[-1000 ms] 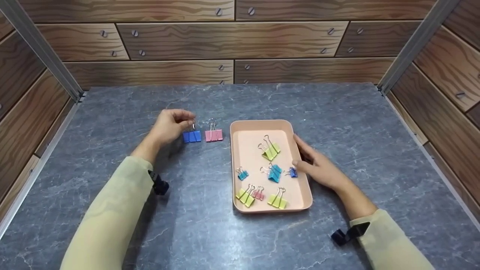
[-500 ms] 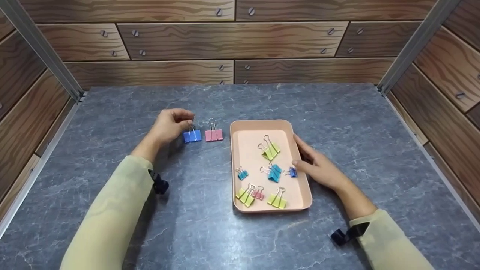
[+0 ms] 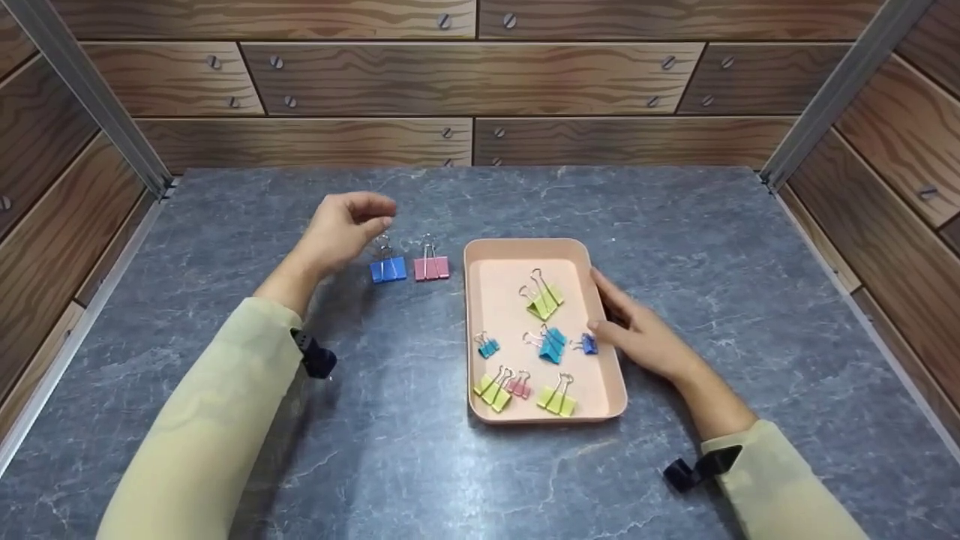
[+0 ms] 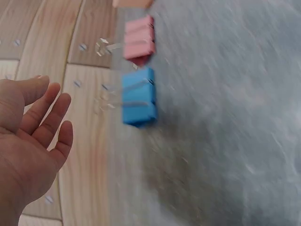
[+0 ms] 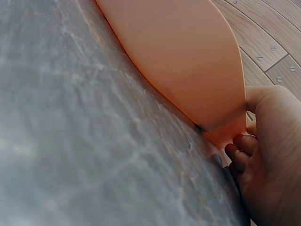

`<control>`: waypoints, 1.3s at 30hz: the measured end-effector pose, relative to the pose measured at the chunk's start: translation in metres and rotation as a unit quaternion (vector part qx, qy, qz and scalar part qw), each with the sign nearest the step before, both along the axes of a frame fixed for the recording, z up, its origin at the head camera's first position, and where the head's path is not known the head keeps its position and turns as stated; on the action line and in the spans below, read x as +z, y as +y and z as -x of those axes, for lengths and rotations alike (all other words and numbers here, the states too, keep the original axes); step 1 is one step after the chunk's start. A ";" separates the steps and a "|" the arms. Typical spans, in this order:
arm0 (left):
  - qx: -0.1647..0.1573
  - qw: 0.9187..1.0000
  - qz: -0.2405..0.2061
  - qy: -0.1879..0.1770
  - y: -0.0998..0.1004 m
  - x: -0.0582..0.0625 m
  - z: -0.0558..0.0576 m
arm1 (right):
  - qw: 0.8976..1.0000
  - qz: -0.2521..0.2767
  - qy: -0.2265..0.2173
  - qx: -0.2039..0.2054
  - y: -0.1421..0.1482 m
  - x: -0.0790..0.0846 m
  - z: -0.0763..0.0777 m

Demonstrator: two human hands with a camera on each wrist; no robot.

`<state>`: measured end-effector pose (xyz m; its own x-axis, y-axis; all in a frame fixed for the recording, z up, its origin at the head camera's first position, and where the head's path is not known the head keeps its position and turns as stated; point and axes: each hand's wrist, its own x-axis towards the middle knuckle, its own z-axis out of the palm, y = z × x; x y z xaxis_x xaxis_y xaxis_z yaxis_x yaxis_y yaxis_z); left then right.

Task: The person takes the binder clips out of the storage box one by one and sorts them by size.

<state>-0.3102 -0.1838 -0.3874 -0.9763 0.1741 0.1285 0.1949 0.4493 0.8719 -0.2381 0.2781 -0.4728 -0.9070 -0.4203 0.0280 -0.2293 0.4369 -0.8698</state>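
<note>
My left hand [image 3: 341,229] is raised just above a large blue binder clip [image 3: 388,269], its fingers loosely bent and holding nothing. In the left wrist view the same hand [image 4: 35,132] shows a gap between its fingers and the blue clip's wire handles. Beside that clip stands a large pink binder clip [image 3: 431,268], handles up. At the right long side of a peach tray [image 3: 544,250], my right hand [image 3: 645,337] grips the wall, thumb over the rim. The right wrist view shows its fingers [image 5: 241,153] bent against the tray's outer wall.
Inside the tray lie several binder clips: a lime one [image 3: 545,301] toward the back, a teal one [image 3: 553,345] mid-tray, a small dark blue one [image 3: 589,344] by the right thumb, and others near the front. Wood-patterned panels [image 3: 480,79] enclose the marbled tabletop [image 3: 375,450].
My left hand has let go of the blue clip's handles and lifted up and away from it. The blue clip stays standing beside the pink one. My right hand keeps its hold on the tray.
</note>
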 end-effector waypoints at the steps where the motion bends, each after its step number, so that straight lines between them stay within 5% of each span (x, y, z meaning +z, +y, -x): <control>1: -0.007 1.000 0.001 0.002 0.004 0.004 -0.001 | 1.000 0.001 0.000 0.000 0.000 0.000 0.000; 6: -0.053 0.999 -0.009 0.010 0.029 0.018 -0.005 | 1.000 0.006 0.003 0.003 0.000 0.000 0.000; 12: -0.111 0.994 -0.018 0.008 0.061 0.019 -0.009 | 1.000 0.006 0.005 0.003 -0.002 -0.002 0.000; 27: -0.199 0.980 -0.016 0.007 0.129 -0.007 -0.008 | 1.000 0.000 0.012 -0.001 -0.001 -0.002 -0.001; 39: -0.233 0.972 0.025 -0.012 0.149 -0.024 -0.006 | 1.000 0.015 -0.003 0.005 -0.002 -0.001 -0.001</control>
